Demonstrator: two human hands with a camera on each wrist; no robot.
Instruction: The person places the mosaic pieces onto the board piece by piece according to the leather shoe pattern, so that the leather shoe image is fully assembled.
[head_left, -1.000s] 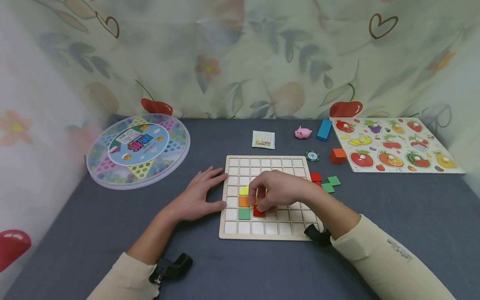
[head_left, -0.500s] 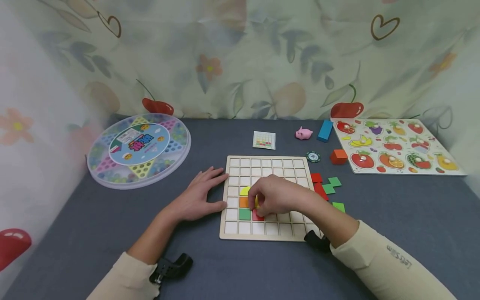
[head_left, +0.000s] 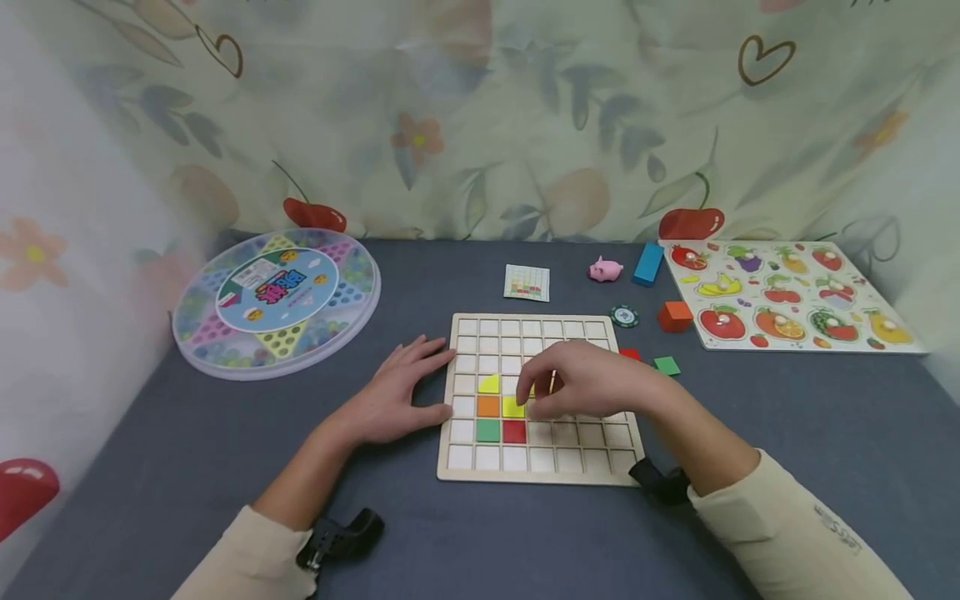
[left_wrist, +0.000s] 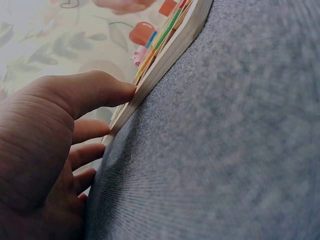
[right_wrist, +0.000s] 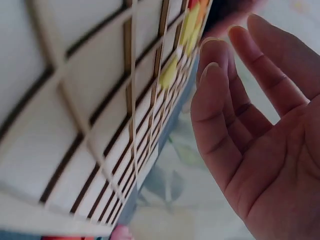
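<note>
A wooden grid board [head_left: 540, 478] with white cells lies in the middle of the table. A red tile [head_left: 514, 431] sits in one cell, beside a green tile [head_left: 488, 430]. Above these are an orange tile [head_left: 488, 406], a yellow tile [head_left: 513, 406] and a yellow tile with a cut corner [head_left: 489, 383]. My right hand [head_left: 585, 379] hovers over the board with loosely bent fingers; in the right wrist view nothing shows between thumb and fingertips, and it hides some cells. My left hand [head_left: 390, 404] rests at the board's left edge, thumb and fingertips touching it.
Red tiles [head_left: 630, 354] and a green tile [head_left: 667, 366] lie right of the board, partly behind my right arm. Behind it are a small pattern card [head_left: 527, 283], poker chip [head_left: 624, 316], pink pig [head_left: 605, 269], blue block [head_left: 647, 264], orange block [head_left: 676, 316], fruit puzzle [head_left: 795, 347] and round game box [head_left: 367, 321].
My right hand has let go of the red tile, which stays in its cell, and has moved up and to the right. My left hand has kept its place.
</note>
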